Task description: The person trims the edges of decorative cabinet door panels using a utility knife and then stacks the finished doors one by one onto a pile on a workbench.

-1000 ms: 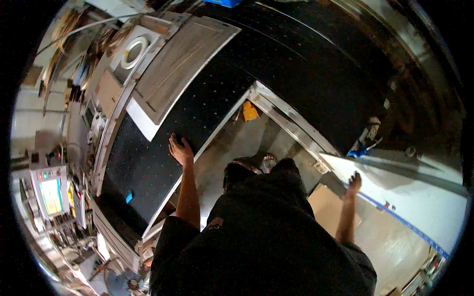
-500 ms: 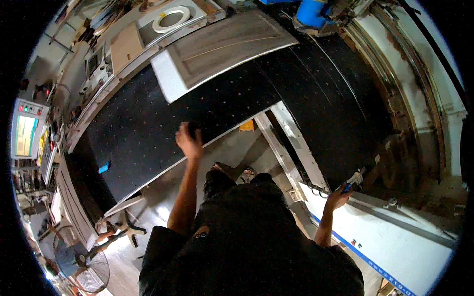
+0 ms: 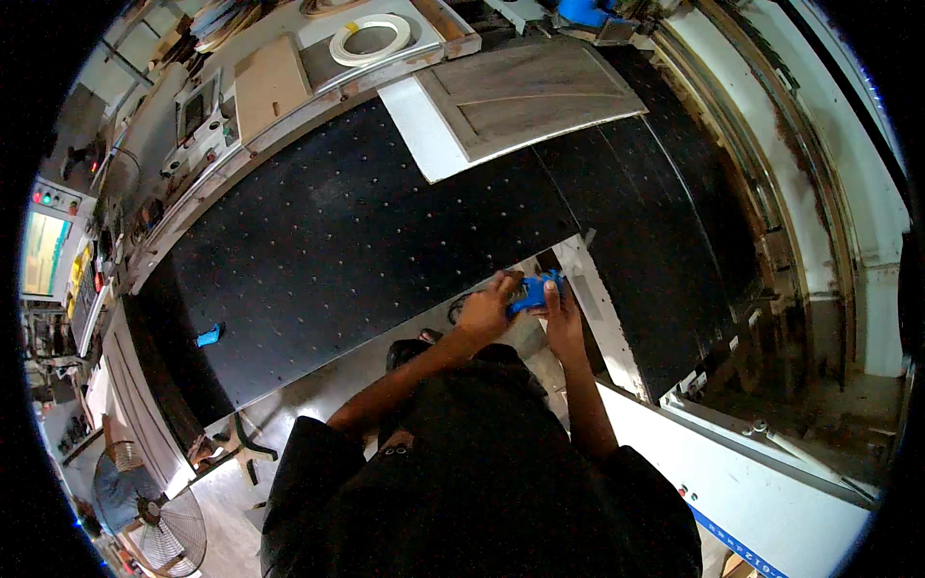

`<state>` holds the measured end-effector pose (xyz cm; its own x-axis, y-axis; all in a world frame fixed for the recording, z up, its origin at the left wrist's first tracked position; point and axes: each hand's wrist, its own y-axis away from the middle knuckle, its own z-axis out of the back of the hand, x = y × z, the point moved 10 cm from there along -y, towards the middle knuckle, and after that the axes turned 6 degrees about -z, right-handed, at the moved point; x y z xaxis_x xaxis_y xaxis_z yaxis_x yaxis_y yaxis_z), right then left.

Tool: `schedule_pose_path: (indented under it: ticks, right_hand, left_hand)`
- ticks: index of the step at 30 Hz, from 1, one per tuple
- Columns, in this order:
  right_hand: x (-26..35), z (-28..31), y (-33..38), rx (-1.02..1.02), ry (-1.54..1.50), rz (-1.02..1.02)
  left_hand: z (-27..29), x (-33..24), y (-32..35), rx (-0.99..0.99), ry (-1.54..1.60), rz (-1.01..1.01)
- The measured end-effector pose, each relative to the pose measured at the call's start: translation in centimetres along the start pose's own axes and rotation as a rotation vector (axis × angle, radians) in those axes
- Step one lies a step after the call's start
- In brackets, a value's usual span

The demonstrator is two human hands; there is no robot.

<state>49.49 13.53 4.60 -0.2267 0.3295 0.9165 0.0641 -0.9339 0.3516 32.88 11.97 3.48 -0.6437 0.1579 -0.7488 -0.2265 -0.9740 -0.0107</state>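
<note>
Grip of left hand [image 3: 485, 311] and right hand [image 3: 563, 323] clasping blue object [image 3: 527, 298], small, bright, irregular in outline, partly covered

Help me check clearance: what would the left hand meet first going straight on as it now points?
The left hand would likely meet the blue object at its fingers, which the right hand holds; beyond that, perhaps the black tabletop, though depth is unclear.

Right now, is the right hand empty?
No, the right hand has its thumb and fingers around a blue object, with the left hand beside it.
</note>
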Motion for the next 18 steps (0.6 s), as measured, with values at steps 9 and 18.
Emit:
schedule_pose_path:
  ticks: [9, 18]
  right_hand:
    - [-8.0, 22.6, -6.8, -0.847, 1.197, -0.057]
    - [-12.4, 24.1, -8.1, -0.808, 1.270, -0.149]
  left_hand:
    - [12.6, 10.3, 7.3, -0.319, 0.180, 0.485]
    - [15.9, 10.3, 6.7, -0.459, 0.308, 0.323]
